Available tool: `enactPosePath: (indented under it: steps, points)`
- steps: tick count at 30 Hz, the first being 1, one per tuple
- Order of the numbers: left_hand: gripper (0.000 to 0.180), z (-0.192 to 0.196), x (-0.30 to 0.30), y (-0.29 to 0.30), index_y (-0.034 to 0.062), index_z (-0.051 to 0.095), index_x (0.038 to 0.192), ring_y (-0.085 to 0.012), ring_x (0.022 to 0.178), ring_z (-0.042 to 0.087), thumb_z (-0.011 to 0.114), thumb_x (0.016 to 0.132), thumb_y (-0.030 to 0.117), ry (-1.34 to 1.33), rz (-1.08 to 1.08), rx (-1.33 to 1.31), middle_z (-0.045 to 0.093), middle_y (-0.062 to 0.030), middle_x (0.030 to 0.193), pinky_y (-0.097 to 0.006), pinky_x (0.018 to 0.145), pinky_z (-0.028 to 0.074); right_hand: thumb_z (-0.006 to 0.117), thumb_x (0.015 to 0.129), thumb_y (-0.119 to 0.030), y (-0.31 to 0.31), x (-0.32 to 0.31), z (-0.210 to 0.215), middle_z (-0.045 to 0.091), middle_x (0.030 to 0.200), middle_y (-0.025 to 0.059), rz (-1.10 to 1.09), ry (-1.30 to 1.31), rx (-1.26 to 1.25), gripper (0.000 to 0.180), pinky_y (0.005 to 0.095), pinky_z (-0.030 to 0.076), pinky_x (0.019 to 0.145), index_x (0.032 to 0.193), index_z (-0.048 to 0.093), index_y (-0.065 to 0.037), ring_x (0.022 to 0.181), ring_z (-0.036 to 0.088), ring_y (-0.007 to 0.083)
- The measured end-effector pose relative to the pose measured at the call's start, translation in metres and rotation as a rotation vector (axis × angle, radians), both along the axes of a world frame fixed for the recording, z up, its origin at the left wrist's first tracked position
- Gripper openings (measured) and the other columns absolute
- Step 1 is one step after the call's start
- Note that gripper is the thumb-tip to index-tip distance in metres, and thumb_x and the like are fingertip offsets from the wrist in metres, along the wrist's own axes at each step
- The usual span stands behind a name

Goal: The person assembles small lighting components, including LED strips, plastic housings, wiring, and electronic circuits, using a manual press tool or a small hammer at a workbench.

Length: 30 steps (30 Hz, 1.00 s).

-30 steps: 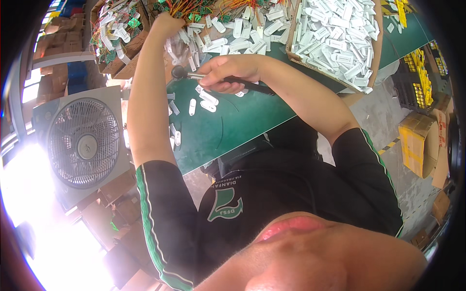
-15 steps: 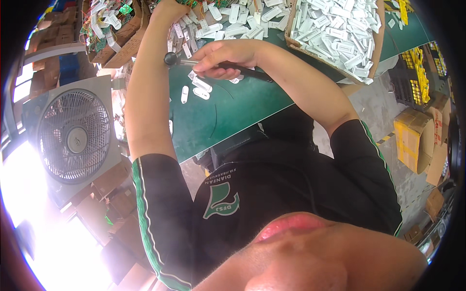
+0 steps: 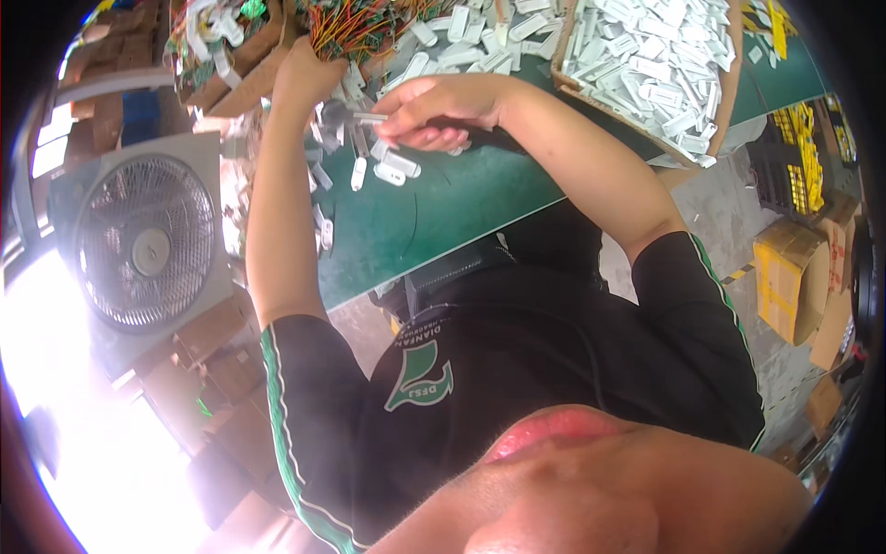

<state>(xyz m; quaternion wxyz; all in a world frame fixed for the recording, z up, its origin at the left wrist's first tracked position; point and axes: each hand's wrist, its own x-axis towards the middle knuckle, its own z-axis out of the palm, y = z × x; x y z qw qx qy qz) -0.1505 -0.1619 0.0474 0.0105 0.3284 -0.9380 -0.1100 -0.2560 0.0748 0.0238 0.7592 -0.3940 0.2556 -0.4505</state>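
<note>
My left hand [image 3: 309, 76] is at the edge of a heap of orange and red wires with small green boards [image 3: 355, 32]. Its fingertips are hidden there, so any hold is unclear. Closed around a small hammer, my right hand [image 3: 426, 111] is to the right of the left wrist. The round dark hammer head [image 3: 336, 116] is blurred by motion and points toward my left forearm; most of the handle is concealed by the hand. Below the hammer, narrow white plastic casings [image 3: 395, 169] lie loose on the green tabletop [image 3: 452, 208].
A carton of white plastic parts [image 3: 646, 78] stands at the right of the table. More white pieces [image 3: 471, 42] are piled at the back. At far left, another carton [image 3: 240, 88] holds wires. A grey fan [image 3: 148, 249] stands left; cardboard boxes [image 3: 789, 277] are right.
My left hand has come nearer to me from the back of the table, and more of the wire heap shows. The hammer head has shifted slightly and blurred. My right hand keeps its grip.
</note>
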Motion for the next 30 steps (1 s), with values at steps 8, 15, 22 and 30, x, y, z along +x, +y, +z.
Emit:
enactPosePath:
  steps: [8, 15, 22, 30]
  points:
    - [0.047, 0.016, 0.031, -0.018, -0.0022, 0.066, 0.121, -0.0390, 0.108, 0.068, 0.073, 0.087, 0.029, 0.026, -0.281, -0.015, 0.071, -0.0247, 0.115, -0.048, 0.094, 0.053, 0.063, 0.101, -0.034, -0.001, -0.010, -0.010, 0.040, 0.063, -0.0055, -0.074, 0.054, -0.048, 0.032, 0.0181, 0.027, 0.038, 0.098, 0.061, -0.002, 0.046, 0.036, 0.0010]
    - [0.051, 0.005, 0.082, -0.039, 0.0020, 0.057, 0.135, -0.0402, 0.109, 0.067, 0.074, 0.088, 0.012, 0.103, -0.270, 0.197, 0.067, -0.0235, 0.124, -0.049, 0.092, 0.054, 0.060, 0.103, -0.034, -0.005, -0.005, -0.010, 0.039, 0.062, -0.0054, -0.069, 0.059, -0.067, 0.032, 0.0185, 0.027, 0.038, 0.101, 0.060, -0.002, 0.046, 0.035, 0.0010]
    - [0.042, 0.014, 0.074, 0.003, 0.0000, 0.062, 0.127, -0.0403, 0.109, 0.067, 0.071, 0.087, 0.009, 0.095, -0.284, -0.131, 0.069, -0.0234, 0.117, -0.049, 0.091, 0.054, 0.061, 0.103, -0.035, -0.007, -0.009, -0.022, 0.038, 0.063, -0.0062, -0.074, 0.064, -0.077, 0.030, 0.0183, 0.027, 0.038, 0.101, 0.060, -0.004, 0.045, 0.035, 0.0004]
    - [0.039, 0.015, 0.043, 0.013, 0.0007, 0.063, 0.124, -0.0401, 0.110, 0.067, 0.070, 0.087, 0.010, 0.063, -0.161, -0.013, 0.069, -0.0228, 0.119, -0.051, 0.090, 0.054, 0.065, 0.103, -0.033, -0.009, -0.016, -0.015, 0.045, 0.067, -0.0023, -0.049, -0.023, 0.069, 0.028, 0.0249, 0.031, 0.043, 0.102, 0.063, -0.005, 0.051, 0.038, 0.0062]
